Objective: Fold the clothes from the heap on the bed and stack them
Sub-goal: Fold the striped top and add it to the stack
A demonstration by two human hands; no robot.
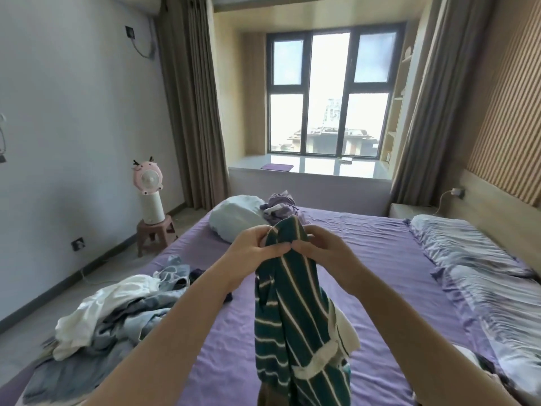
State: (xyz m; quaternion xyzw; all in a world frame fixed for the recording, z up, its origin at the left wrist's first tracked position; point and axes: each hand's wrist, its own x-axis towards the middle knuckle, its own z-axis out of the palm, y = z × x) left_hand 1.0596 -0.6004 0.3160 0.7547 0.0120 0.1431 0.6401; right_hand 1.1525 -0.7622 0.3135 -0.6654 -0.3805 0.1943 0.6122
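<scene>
Head view: left hand (254,251) and right hand (323,251) both pinch green striped garment (292,312) at frame centre, hanging over purple bed (380,259); clothes heap (117,312) lower left.

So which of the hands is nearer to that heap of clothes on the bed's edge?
Left. The left hand grips the striped garment on the side toward the heap of clothes; the right hand grips it on the far side.

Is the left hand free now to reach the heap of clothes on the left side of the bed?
Probably not yet. The left hand and right hand both hold the striped garment up; the heap lies unobstructed, near the left forearm.
</scene>
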